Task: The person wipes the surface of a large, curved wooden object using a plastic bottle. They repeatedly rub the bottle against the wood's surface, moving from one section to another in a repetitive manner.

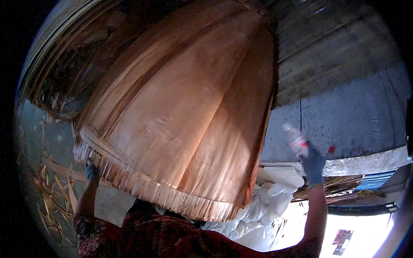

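Observation:
A big stack of thin reddish-brown wood veneer sheets [185, 103] fills the middle, its near edge ragged and layered. At the stack's near left corner, my gloved left hand [92, 170] is closed on the edge of the sheets. Off to the right of the stack, my gloved right hand [313, 165] is raised and smeared by motion. Its fingers are wrapped round a clear, bottle-like thing with red on it [297, 139], too blurred to name surely.
Broken wood strips [56, 202] litter the floor at left. More veneer [81, 51] lies far left. A grey slab-like surface [344, 116] stretches along the right. White plastic bags [262, 202] sit behind the stack's near right corner, and a bright opening [361, 232] shows at lower right.

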### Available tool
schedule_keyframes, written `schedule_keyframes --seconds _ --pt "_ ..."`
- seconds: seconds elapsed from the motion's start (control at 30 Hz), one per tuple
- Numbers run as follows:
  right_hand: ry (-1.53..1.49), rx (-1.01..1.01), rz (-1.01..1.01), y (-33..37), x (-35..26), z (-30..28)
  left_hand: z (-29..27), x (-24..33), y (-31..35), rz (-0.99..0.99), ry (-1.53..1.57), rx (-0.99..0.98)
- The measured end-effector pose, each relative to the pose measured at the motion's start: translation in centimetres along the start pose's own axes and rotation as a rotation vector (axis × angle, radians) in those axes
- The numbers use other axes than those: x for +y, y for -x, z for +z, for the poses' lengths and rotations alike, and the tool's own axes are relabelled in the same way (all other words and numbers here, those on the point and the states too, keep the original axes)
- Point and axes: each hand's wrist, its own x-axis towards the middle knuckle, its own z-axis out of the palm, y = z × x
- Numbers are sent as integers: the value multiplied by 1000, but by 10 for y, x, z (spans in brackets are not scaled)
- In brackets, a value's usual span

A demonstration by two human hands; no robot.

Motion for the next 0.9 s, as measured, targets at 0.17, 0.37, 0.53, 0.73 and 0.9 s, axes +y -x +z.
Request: schedule_keyframes --seconds 0.17,0.37,0.53,0.73,0.9 --pt "-39 105 162 -27 42 -25 22 -25 80 -139 144 -340" --pt "-26 182 -49 -12 23 -30 65 -34 59 204 296 -273" --pt "-449 -181 -59 116 -175 -16 -24 162 142 470 1140 -857" --pt "-462 -238 -232 196 -304 -14 -103 306 257 789 1325 -1308" --pt "-983 -593 -15 232 -296 -14 -99 296 275 61 1401 -1655"
